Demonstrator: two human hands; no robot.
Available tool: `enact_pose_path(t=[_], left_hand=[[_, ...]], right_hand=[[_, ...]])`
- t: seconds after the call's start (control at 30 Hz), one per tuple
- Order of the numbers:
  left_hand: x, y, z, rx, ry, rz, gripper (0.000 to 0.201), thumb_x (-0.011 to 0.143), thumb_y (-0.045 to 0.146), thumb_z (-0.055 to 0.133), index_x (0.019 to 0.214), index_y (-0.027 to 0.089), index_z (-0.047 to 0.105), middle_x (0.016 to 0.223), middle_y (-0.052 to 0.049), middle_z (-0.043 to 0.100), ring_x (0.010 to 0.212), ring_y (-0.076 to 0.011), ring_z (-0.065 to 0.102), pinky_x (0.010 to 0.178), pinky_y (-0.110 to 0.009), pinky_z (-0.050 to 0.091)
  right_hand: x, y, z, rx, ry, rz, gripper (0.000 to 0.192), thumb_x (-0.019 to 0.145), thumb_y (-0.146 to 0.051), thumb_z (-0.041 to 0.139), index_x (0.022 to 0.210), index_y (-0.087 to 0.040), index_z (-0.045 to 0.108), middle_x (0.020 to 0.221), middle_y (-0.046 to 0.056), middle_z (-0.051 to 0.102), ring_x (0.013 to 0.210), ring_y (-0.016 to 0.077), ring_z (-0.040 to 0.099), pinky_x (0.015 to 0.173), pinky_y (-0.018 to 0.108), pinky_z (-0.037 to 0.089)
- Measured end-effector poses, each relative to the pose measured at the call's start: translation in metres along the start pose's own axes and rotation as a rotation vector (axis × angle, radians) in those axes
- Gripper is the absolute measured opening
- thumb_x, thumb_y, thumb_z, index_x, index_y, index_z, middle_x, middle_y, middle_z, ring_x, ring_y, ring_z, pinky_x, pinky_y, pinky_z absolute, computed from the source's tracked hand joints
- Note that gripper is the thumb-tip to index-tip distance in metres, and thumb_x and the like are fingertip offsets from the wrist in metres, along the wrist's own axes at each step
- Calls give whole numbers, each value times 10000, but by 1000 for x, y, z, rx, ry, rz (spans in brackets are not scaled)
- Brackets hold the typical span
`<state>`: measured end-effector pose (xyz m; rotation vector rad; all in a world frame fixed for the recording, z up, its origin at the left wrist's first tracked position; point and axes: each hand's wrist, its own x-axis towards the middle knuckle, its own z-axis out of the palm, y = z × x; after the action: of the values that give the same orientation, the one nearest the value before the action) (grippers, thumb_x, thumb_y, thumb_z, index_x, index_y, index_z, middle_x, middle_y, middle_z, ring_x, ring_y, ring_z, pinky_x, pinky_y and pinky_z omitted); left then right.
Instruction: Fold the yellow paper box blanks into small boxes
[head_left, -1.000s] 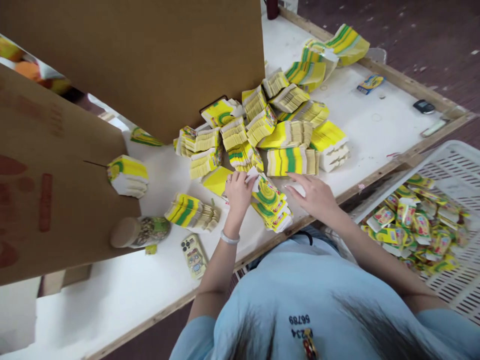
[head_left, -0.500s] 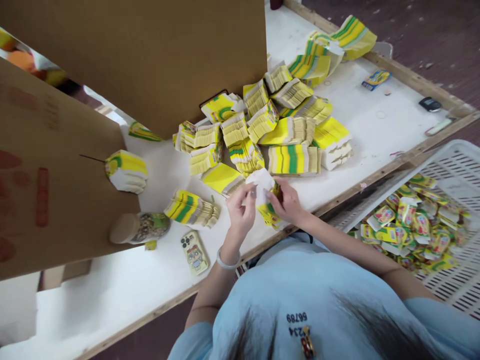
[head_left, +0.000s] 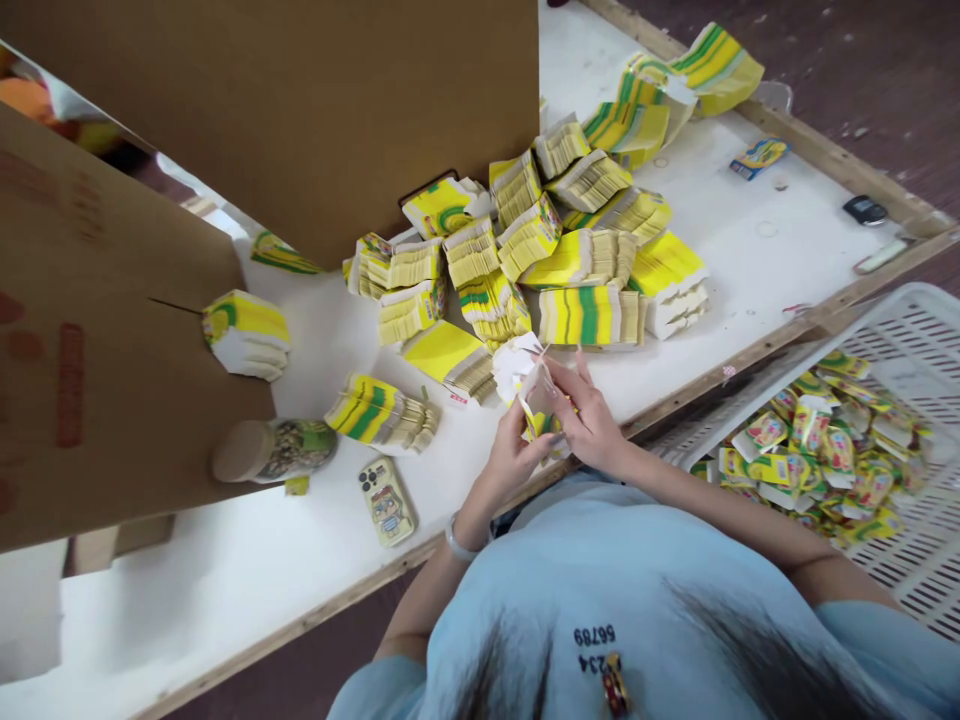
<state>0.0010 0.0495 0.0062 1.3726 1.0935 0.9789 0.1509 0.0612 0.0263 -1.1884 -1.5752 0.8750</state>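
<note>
Both of my hands are closed around one small yellow-and-green cardboard box [head_left: 538, 400] at the table's front edge. My left hand [head_left: 517, 445] grips it from the lower left, thumb across the front. From the right, my right hand [head_left: 589, 415] pinches its upper part, where pale flaps stand up. Just behind the box, white flaps of other cartons [head_left: 514, 362] show, partly covered by my fingers. Bundles of flat yellow cartons [head_left: 589, 316] lie close beyond my hands, and a separate bundle [head_left: 382, 412] rests to their left.
A white plastic basket [head_left: 911, 335] at the right holds many folded boxes. Large brown cardboard boxes [head_left: 300, 110] stand at the left and back. A phone [head_left: 386, 500], a jar [head_left: 274, 450] and a small blue box [head_left: 760, 158] lie on the white table [head_left: 225, 590].
My left hand has moved right and down, from the white flap onto the box's lower side. My right hand has shifted to its upper part, and the box now stands more open between them.
</note>
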Motion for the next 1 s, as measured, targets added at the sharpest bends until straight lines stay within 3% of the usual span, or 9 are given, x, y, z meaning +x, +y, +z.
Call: enact_pose_path(t=[0.13, 0.23, 0.33, 0.4, 0.47, 0.6, 0.77, 0.9, 1.0], left_hand=[[-3, 7, 4, 46, 94, -20, 527, 877, 689, 611, 1008, 181, 664, 817, -40, 699, 735, -176, 622, 685, -296, 534], [-9, 10, 13, 25, 137, -119, 525, 882, 697, 603, 906, 174, 639, 743, -24, 665, 678, -155, 591, 623, -270, 507], [-21, 9, 23, -128, 216, -144, 525, 898, 645, 635, 1182, 205, 600, 826, -29, 702, 743, -165, 655, 685, -275, 542], [-31, 6, 28, -248, 249, -115, 669, 930, 564, 651, 1467, 280, 371, 865, -9, 722, 725, -147, 680, 709, -273, 556], [-41, 2, 29, -298, 230, -92, 751, 944, 498, 667, 1529, 315, 233, 819, 20, 718, 628, -117, 656, 657, -248, 545], [-53, -3, 23, -287, 101, -151, 498, 914, 455, 719, 1299, 257, 472, 722, 41, 679, 528, -89, 582, 529, -192, 468], [-49, 0, 18, -227, -9, -100, 339, 951, 511, 645, 1029, 181, 621, 865, -32, 692, 741, -119, 634, 675, -223, 516], [-46, 2, 22, -252, 1, -73, 561, 969, 554, 593, 1432, 250, 500, 875, -31, 709, 708, -135, 627, 684, -259, 534], [-46, 4, 20, -270, -46, -83, 687, 950, 709, 472, 1431, 227, 564, 940, -89, 747, 716, -172, 667, 590, -262, 522]], right_hand=[[-4, 2, 5, 144, 103, 157, 434, 1014, -546, 489, 1264, -249, 682, 893, 33, 756, 832, 208, 716, 906, 376, 590], [-13, 4, 5, 189, 144, 231, 390, 978, -525, 580, 1170, -213, 714, 731, -2, 685, 647, 160, 642, 636, 270, 557], [-27, 8, 0, 236, 76, 192, 449, 984, -461, 594, 1355, -208, 604, 792, 5, 711, 701, 158, 681, 692, 265, 574], [-39, 11, -3, 276, 74, 175, 562, 978, -431, 616, 1474, -218, 461, 867, 21, 740, 728, 159, 704, 724, 283, 592], [-49, 13, -6, 289, 121, 184, 548, 936, -438, 680, 1411, -231, 500, 937, 48, 754, 748, 167, 717, 699, 287, 598], [-57, 13, -16, 339, -15, 286, 356, 913, -494, 697, 1154, -232, 677, 853, 28, 738, 668, 146, 676, 580, 244, 557], [-53, 11, -29, 317, -136, 260, 335, 980, -506, 592, 869, -200, 669, 743, 2, 653, 639, 117, 623, 586, 216, 530], [-56, 19, -37, 178, -49, 100, 367, 994, -392, 609, 1320, -227, 579, 944, 51, 760, 779, 158, 737, 716, 276, 612], [-58, 26, -49, 61, -165, -147, 493, 947, -409, 686, 1405, -261, 578, 1151, 109, 780, 1035, 228, 764, 940, 385, 617]])
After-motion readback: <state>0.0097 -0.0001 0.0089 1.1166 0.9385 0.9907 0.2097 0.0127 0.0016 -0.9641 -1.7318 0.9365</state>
